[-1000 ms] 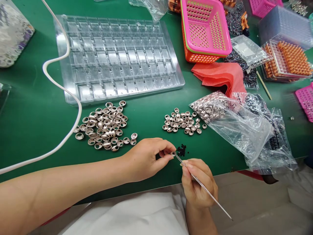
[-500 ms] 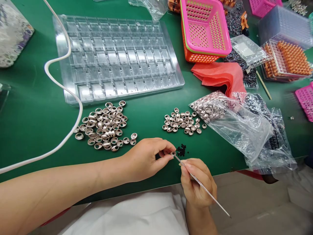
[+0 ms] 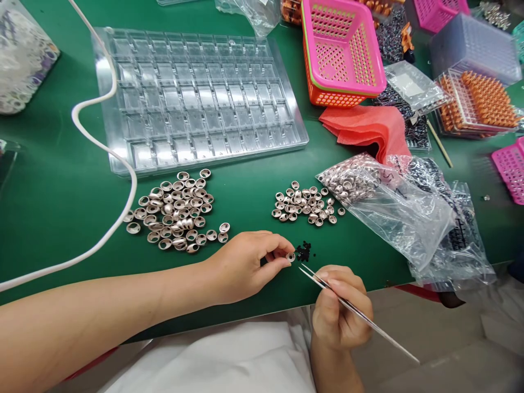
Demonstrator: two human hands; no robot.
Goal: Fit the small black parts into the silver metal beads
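At the near edge of the green table [image 3: 61, 180], the person's left hand [image 3: 245, 265] pinches a small metal cap [image 3: 290, 256] between thumb and fingertips, holding it just above the surface and right beside a little heap of tiny black beads [image 3: 303, 251]. The right hand [image 3: 339, 314] hangs over the table's near edge, fingers closed around a pair of slim steel tweezers [image 3: 352, 308]; their tips point toward the cap but stand a little apart from it, and whether they carry anything is too small to tell. Behind the left hand lies a loose pile of larger metal cups [image 3: 174, 213], and to its right, toward the middle of the table, a smaller pile of small caps [image 3: 307, 203]. A clear plastic bag [image 3: 393, 213] holding more caps lies just right of that pile. Farther back sits a clear compartment tray [image 3: 196, 98], with a white cable [image 3: 108, 147] curving past its left end. At the far right corner stand a pink basket [image 3: 341, 49], a folded red cloth [image 3: 364, 128] and a rack of orange parts [image 3: 481, 101].
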